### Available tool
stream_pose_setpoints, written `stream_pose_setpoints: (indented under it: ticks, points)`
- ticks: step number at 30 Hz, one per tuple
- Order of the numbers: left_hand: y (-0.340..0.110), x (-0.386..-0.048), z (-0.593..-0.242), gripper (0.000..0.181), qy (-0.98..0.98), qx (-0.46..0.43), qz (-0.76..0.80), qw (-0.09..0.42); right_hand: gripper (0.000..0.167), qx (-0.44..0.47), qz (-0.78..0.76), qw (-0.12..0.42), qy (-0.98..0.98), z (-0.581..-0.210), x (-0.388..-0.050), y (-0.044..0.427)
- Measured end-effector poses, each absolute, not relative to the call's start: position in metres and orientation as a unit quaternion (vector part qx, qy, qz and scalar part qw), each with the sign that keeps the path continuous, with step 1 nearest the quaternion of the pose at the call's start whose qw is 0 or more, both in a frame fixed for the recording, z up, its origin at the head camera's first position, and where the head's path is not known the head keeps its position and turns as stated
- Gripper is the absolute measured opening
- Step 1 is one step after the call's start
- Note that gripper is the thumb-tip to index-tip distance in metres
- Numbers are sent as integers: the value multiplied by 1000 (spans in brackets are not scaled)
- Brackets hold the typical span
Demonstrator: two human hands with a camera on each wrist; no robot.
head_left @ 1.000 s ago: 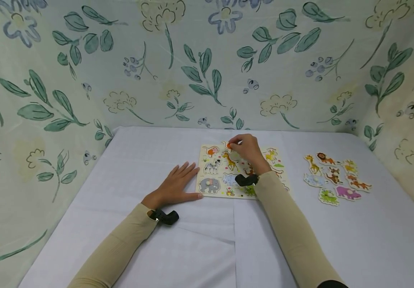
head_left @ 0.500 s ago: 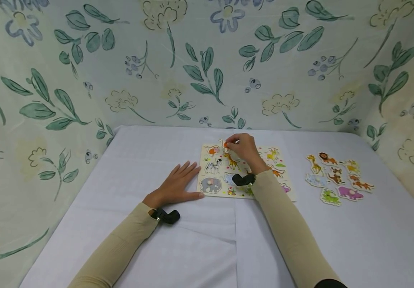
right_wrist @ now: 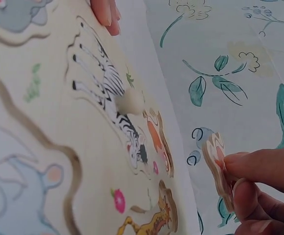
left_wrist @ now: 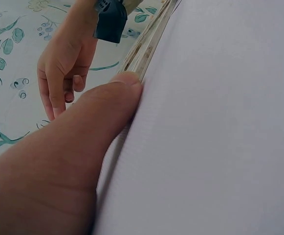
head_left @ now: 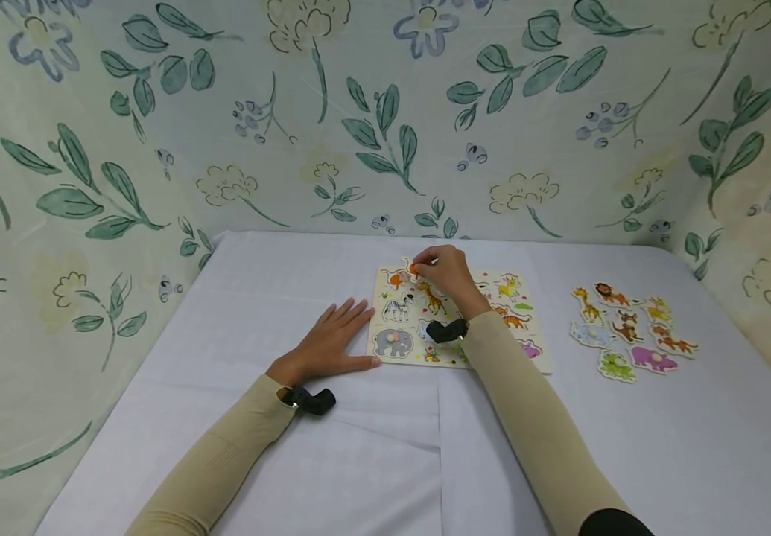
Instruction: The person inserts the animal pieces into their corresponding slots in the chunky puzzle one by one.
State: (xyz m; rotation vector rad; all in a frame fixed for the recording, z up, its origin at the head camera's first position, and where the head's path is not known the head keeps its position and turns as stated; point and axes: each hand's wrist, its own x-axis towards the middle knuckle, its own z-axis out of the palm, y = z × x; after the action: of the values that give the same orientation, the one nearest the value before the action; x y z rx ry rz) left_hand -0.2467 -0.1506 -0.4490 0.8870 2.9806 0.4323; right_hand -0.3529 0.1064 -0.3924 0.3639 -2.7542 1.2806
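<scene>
My right hand pinches a thin wooden animal puzzle piece, orange with a pale edge, between thumb and fingertips. It is raised over the top left part of the puzzle board, near the recess with a matching orange picture. A zebra piece with a knob and an elephant piece sit in their recesses. My left hand lies flat on the cloth, fingers spread, thumb and fingertips touching the board's left edge. The right hand and sleeve hide the board's middle.
Several loose animal pieces lie grouped right of the board, among them a lion, a giraffe, a purple hippo and a green frog. A white cloth covers the table. Floral fabric hangs behind.
My right hand has moved slightly left with the orange piece, toward the board's top left corner. More of the board's right side shows. The left hand has stayed put.
</scene>
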Motion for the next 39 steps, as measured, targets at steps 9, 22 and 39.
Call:
stream_pose_setpoints:
  ticks: [9, 22, 39]
  points:
    - [-151, -247, -448, 101, 949, 282, 142, 3, 11, 132, 398, 28, -907, -389, -357, 96]
    - [-151, -247, -449, 100, 947, 288, 143, -7, 10, 127, 415, -20, -901, -396, -365, 89]
    - [-151, -247, -448, 98, 946, 289, 143, -8, 12, 143, 384, -14, -912, -399, -368, 77]
